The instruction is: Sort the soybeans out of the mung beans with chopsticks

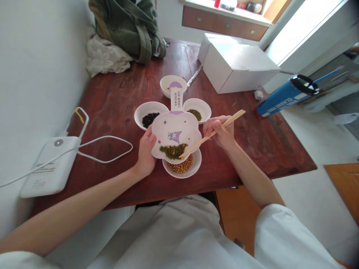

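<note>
My left hand (146,154) grips the left edge of a white, purple-rimmed plate (159,129) with a cartoon print and a labelled handle. The plate is tilted toward me, and green beans (171,151) with a few yellow bits lie along its lower edge. My right hand (220,130) is closed around wooden chopsticks (228,121), whose tips touch the beans. Partly under the plate stands a bowl of soybeans (181,166). Beyond it are a bowl of black beans (149,118), a bowl of green beans (195,114) and a white bowl (165,80) whose contents are mostly hidden.
On the left lies a white power bank (53,160) with looping cables (105,138). A white box (238,67), a small white plug (258,95) and a blue tumbler (283,96) stand at the right. A green bag (129,26) rests on cloth (106,54) at the back left.
</note>
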`<state>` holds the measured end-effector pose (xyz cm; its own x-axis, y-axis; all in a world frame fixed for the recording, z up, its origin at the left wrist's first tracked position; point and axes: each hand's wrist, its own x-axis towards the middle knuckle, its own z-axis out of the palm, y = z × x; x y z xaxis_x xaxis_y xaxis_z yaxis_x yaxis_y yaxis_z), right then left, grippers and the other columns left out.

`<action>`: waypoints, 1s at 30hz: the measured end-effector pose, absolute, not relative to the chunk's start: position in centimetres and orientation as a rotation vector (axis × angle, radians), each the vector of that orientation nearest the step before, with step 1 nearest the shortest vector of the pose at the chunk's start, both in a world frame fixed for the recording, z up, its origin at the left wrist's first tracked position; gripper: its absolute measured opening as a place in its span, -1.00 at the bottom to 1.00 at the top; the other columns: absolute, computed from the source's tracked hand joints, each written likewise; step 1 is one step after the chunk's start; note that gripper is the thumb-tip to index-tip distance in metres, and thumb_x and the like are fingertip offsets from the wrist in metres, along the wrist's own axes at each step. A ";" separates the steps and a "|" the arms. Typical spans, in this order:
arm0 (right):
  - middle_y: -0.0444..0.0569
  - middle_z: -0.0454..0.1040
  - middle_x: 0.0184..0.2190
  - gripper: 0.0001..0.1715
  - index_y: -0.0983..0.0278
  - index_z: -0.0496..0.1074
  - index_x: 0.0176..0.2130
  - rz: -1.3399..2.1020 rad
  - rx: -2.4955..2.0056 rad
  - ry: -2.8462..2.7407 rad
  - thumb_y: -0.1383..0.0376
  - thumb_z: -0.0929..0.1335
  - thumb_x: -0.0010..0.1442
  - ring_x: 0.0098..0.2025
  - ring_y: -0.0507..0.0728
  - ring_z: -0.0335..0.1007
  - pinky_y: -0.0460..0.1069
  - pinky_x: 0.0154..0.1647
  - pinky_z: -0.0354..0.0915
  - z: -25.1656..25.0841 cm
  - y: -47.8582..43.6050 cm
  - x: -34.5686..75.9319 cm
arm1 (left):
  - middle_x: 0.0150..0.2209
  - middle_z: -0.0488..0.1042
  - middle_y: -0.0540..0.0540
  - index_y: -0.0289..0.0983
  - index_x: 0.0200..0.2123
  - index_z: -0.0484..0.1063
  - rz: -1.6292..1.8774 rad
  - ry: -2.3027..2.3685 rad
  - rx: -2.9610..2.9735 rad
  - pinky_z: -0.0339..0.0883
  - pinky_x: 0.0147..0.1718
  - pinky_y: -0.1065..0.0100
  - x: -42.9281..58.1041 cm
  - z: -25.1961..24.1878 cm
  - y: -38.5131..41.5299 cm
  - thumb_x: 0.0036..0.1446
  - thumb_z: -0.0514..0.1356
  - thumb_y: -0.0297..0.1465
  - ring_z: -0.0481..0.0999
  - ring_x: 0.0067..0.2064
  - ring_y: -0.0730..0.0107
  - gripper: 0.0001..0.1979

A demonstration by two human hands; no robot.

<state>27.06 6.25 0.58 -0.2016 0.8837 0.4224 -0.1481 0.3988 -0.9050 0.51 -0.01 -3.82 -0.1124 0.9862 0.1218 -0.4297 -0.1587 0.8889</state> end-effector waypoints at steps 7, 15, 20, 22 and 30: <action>-0.05 0.53 -0.69 -0.12 0.21 0.63 -0.64 1.133 -0.678 -1.462 -0.38 0.59 0.33 -0.72 -0.01 0.29 -0.10 -0.72 0.14 0.3 5.8 26.7 | 0.09 0.84 -0.14 -0.09 0.12 0.81 1.569 0.847 0.927 0.76 0.23 0.03 0.5 -4.1 0.0 0.31 0.51 0.17 0.75 0.36 -0.18 -0.45; -0.02 0.56 -0.67 -0.12 0.21 0.62 -0.63 1.180 -0.669 -1.454 -0.39 0.58 0.33 -0.70 0.00 0.30 -0.09 -0.72 0.15 0.2 5.7 26.7 | 0.12 0.83 -0.18 -0.12 0.14 0.79 1.569 0.848 0.966 0.73 0.27 0.00 0.3 -4.4 0.1 0.35 0.48 0.18 0.76 0.33 -0.20 -0.43; -0.02 0.58 -0.67 -0.20 0.21 0.69 -0.59 1.139 -0.606 -1.447 -0.28 0.60 0.39 -0.71 0.01 0.34 -0.08 -0.72 0.17 0.1 5.5 26.6 | 0.17 0.82 -0.19 -0.15 0.21 0.74 1.541 0.851 1.027 0.65 0.34 -0.04 0.3 -4.2 -0.1 0.37 0.43 0.24 0.74 0.36 -0.19 -0.34; -0.02 0.57 -0.68 -0.19 0.21 0.69 -0.59 1.127 -0.619 -1.445 -0.30 0.60 0.38 -0.71 0.02 0.35 -0.07 -0.72 0.18 0.0 5.5 26.7 | 0.16 0.83 -0.18 -0.15 0.22 0.73 1.531 0.858 1.025 0.65 0.33 -0.03 0.2 -4.2 -0.1 0.35 0.44 0.26 0.75 0.35 -0.20 -0.32; -0.03 0.55 -0.69 -0.14 0.20 0.63 -0.63 1.148 -0.666 -1.437 -0.37 0.60 0.32 -0.72 0.01 0.30 -0.08 -0.74 0.14 0.2 5.5 26.3 | 0.17 0.83 -0.15 -0.11 0.20 0.78 1.559 0.819 0.993 0.67 0.31 0.00 0.2 -4.1 -0.1 0.36 0.48 0.17 0.75 0.34 -0.17 -0.41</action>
<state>26.35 5.47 0.16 -0.2160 0.8881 0.4057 -0.1998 0.3665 -0.9087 0.21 -0.13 -4.08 -0.0894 0.9797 0.1793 -0.4086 -0.2002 0.8905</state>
